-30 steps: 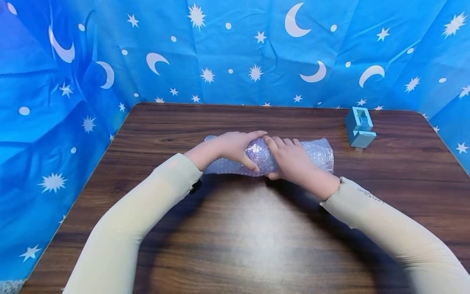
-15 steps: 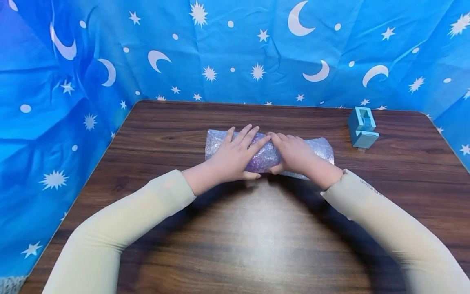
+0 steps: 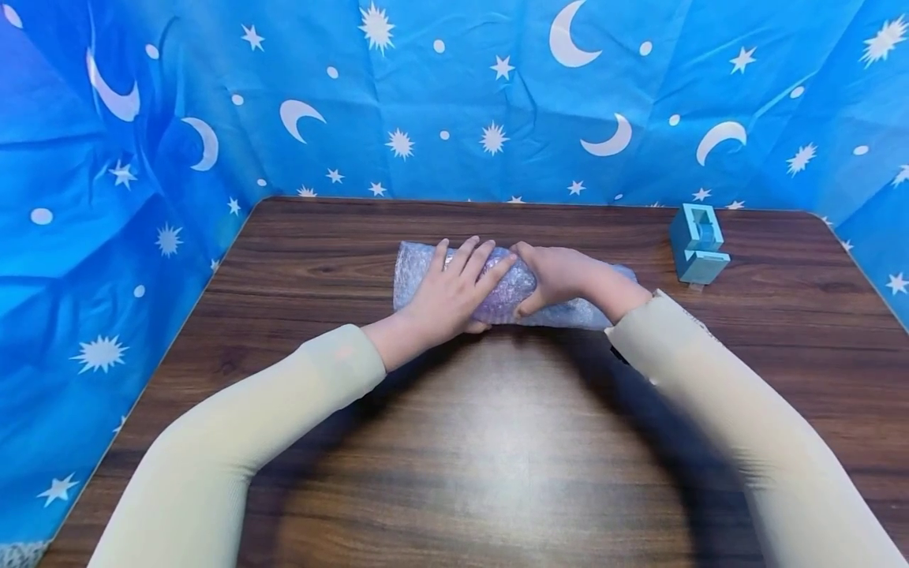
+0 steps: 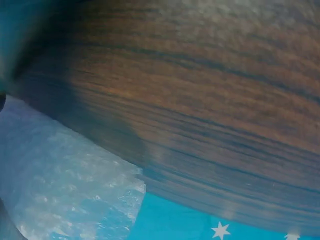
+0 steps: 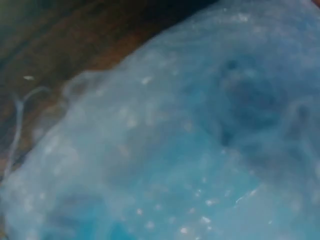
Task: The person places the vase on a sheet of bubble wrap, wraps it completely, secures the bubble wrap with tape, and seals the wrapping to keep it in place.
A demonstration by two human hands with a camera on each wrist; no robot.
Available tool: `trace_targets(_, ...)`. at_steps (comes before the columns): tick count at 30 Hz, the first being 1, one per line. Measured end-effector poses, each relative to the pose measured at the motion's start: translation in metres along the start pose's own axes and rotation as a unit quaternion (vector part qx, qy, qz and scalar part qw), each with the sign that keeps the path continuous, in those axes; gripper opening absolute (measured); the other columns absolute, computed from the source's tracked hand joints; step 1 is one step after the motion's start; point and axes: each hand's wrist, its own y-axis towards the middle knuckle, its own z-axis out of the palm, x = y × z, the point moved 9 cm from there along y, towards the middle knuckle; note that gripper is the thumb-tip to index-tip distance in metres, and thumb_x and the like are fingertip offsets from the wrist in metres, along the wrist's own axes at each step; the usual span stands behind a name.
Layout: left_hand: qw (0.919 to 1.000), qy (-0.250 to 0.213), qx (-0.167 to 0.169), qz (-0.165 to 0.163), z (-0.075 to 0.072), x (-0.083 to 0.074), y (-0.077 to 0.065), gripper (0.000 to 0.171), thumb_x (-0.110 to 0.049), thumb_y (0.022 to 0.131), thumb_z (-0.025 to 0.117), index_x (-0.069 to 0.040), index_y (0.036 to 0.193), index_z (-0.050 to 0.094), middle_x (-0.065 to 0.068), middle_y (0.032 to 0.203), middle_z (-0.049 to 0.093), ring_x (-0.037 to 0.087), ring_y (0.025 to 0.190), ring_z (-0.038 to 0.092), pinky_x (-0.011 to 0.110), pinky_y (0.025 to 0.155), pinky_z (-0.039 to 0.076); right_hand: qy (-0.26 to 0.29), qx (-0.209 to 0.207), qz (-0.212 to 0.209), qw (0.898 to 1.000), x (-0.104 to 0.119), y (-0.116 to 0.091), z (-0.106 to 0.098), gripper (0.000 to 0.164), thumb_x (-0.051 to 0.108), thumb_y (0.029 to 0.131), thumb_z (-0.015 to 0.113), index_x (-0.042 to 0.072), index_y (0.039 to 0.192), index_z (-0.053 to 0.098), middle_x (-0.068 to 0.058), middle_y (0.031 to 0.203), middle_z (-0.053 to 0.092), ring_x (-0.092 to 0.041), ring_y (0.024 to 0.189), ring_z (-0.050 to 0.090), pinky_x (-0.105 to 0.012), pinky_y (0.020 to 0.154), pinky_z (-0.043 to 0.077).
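A roll of clear bubble wrap [image 3: 507, 304] lies across the wooden table, with something purplish showing through its middle. My left hand [image 3: 454, 292] rests on the left part, fingers spread and fairly straight over the top, thumb low at the near side. From the right, my right hand [image 3: 564, 276] grips the roll near its middle, thumb in front and fingers curled behind. In the left wrist view the flattened left end of the bubble wrap [image 4: 70, 180] shows its cut edge. Crumpled bubble wrap [image 5: 150, 140] fills most of the blurred right wrist view.
A light blue tape dispenser [image 3: 699, 244] stands toward the back right of the brown wooden table [image 3: 454, 457]. Behind and at the sides hangs a blue cloth [image 3: 483, 102] with white moons and stars.
My left hand first lifts and settles with fingers spread on the roll. The right hand then turns and shifts its hold, and the roll's right end now lies lower and partly behind it.
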Motion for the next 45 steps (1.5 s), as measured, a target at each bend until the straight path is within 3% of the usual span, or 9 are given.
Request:
trace_targets(10, 0.9994, 0.030, -0.011, -0.014, 0.005, 0.003, 0.003, 0.105, -0.055, 0.077, 0.085, -0.019, 0.160, 0.031, 0.022, 0.154, 0.047, 0.044, 0.142, 0.048, 0.069, 0.113, 0.039, 0.048, 0.084, 0.040, 0.994, -0.009, 0.012, 0.000, 0.102, 0.038, 0.086, 0.080, -0.001, 0.159, 0.020, -0.026, 0.156, 0.045, -0.039, 0.144, 0.047, -0.054, 0.121, 0.038)
trace_targets(16, 0.9989, 0.030, -0.035, 0.001, 0.003, 0.002, 0.007, 0.106, -0.055, 0.070, 0.090, -0.014, 0.154, 0.039, 0.025, 0.143, 0.053, 0.041, 0.125, 0.060, 0.061, 0.109, 0.048, 0.068, 0.094, 0.048, 0.992, -0.012, 0.014, -0.001, 0.099, 0.039, 0.086, 0.080, 0.000, 0.157, 0.023, -0.023, 0.150, 0.049, -0.036, 0.138, 0.051, -0.053, 0.119, 0.041)
trace_targets(21, 0.9996, 0.010, -0.026, 0.008, 0.003, 0.004, 0.011, 0.106, -0.055, 0.068, 0.091, -0.012, 0.151, 0.041, 0.027, 0.141, 0.054, 0.042, 0.116, 0.064, 0.055, 0.104, 0.052, 0.082, 0.092, 0.038, 0.992, -0.013, 0.016, 0.000, 0.095, 0.036, 0.086, 0.080, -0.001, 0.155, 0.026, -0.022, 0.143, 0.053, -0.034, 0.129, 0.055, -0.050, 0.113, 0.047)
trace_targets(29, 0.9998, -0.016, 0.012, 0.010, 0.000, 0.005, 0.016, 0.109, -0.056, 0.063, 0.092, -0.009, 0.148, 0.042, 0.031, 0.139, 0.056, 0.044, 0.109, 0.066, 0.055, 0.102, 0.054, 0.109, 0.108, 0.006, 0.988, -0.011, 0.016, 0.001, 0.085, 0.032, 0.087, 0.078, -0.001, 0.151, 0.033, -0.020, 0.137, 0.054, -0.031, 0.120, 0.058, -0.046, 0.105, 0.053)
trace_targets(38, 0.9899, -0.085, 0.113, -0.008, -0.002, 0.003, 0.009, 0.113, -0.055, 0.065, 0.090, -0.007, 0.154, 0.039, 0.033, 0.141, 0.056, 0.047, 0.115, 0.066, 0.054, 0.102, 0.055, 0.152, 0.188, -0.030, 0.970, 0.003, 0.006, 0.015, 0.082, 0.033, 0.089, 0.074, 0.003, 0.152, 0.031, -0.018, 0.141, 0.049, -0.029, 0.124, 0.054, -0.044, 0.105, 0.053)
trace_targets(41, 0.9855, -0.101, 0.136, -0.014, -0.001, 0.004, 0.009, 0.114, -0.054, 0.066, 0.090, -0.006, 0.155, 0.037, 0.032, 0.141, 0.057, 0.046, 0.116, 0.066, 0.053, 0.101, 0.056, 0.120, 0.170, -0.011, 0.978, 0.001, 0.004, 0.013, 0.085, 0.039, 0.091, 0.074, 0.005, 0.156, 0.032, -0.018, 0.148, 0.049, -0.033, 0.132, 0.052, -0.050, 0.112, 0.048)
trace_targets(45, 0.9817, -0.108, 0.156, -0.019, 0.003, 0.008, 0.011, 0.114, -0.053, 0.067, 0.088, -0.006, 0.156, 0.035, 0.029, 0.140, 0.058, 0.043, 0.115, 0.067, 0.051, 0.098, 0.057, 0.073, 0.110, 0.036, 0.991, -0.006, -0.002, 0.002, 0.089, 0.048, 0.091, 0.074, 0.006, 0.159, 0.035, -0.021, 0.157, 0.046, -0.039, 0.143, 0.046, -0.056, 0.120, 0.038)
